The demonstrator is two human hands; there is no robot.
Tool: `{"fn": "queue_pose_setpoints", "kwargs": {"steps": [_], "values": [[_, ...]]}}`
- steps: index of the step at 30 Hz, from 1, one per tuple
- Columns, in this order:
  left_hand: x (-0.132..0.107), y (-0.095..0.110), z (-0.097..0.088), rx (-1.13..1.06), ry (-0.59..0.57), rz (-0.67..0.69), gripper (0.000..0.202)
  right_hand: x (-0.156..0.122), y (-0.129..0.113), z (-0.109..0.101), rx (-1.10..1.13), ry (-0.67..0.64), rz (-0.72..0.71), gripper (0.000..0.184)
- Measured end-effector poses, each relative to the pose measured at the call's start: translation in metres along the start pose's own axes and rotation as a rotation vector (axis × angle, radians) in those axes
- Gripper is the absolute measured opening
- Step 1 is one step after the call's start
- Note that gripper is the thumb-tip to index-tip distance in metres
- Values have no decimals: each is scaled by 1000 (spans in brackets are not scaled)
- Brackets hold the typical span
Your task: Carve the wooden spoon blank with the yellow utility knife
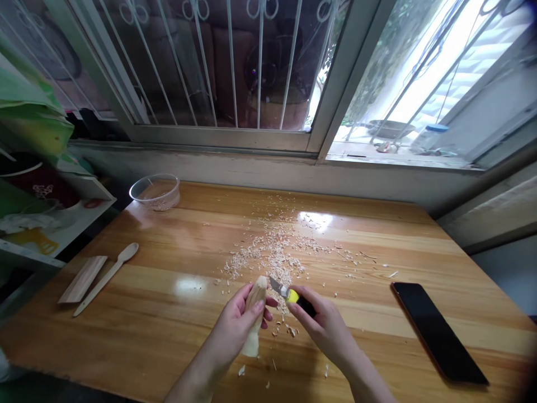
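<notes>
Left hand (240, 320) had its fingers round the wood piece's (259, 292) middle, over the surface (168, 341). Looked light, stiff, prob not slippery; lower end seemed the safer hold. Right hand (325, 322) had fingers clenched round a knife (292, 296).

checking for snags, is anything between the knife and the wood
Nothing visible stands between the knife and the upper end of the wood; lower down, fingertips of the left hand show on the knife's side.

Two bare hands (235, 318) with slender fingers (254, 309), narrow wrists (210, 348), both forearms (193, 376) likewise uncovered
</notes>
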State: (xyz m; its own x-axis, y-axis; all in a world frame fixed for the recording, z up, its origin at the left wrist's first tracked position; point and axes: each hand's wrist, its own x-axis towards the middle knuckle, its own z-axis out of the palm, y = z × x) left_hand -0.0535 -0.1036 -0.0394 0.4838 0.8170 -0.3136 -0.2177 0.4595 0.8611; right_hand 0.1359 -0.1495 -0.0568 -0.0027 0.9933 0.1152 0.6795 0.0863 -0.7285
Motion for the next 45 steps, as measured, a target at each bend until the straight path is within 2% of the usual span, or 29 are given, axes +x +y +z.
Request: {"fn": "queue_pose_setpoints", "kwargs": {"steps": [4, 7, 9, 13, 19, 27, 33, 39, 42, 45], "values": [[-2, 0, 1, 77, 46, 15, 33, 4, -8, -4, -207, 18, -134, 32], [-3, -4, 1, 111, 69, 15, 43, 5, -13, -3, -277, 40, -203, 37], [-3, -7, 2, 121, 56, 18, 42, 5, -17, -3, -299, 45, -230, 39], [-5, -9, 5, 152, 45, 44, 37, 5, -22, -5, -313, 30, -243, 44], [-9, -5, 14, 167, 98, 52, 52, 2, -24, -5, -371, 20, -253, 43], [-9, -11, 16, 101, 69, -10, 44, 1, -27, -3, -404, 158, -312, 45], [-13, -6, 16, 105, 35, -26, 53, 2, -29, -4, -341, 91, -304, 47], [-9, -15, 13, 123, 48, -31, 39, 1, -26, 0, -371, 195, -324, 45], [-9, -16, 12, 127, 34, 0, 37, 1, -26, -2, -347, 159, -319, 44], [-11, -13, 12, 95, 8, -4, 43, 1, -27, -4, -337, 90, -303, 43]]}}
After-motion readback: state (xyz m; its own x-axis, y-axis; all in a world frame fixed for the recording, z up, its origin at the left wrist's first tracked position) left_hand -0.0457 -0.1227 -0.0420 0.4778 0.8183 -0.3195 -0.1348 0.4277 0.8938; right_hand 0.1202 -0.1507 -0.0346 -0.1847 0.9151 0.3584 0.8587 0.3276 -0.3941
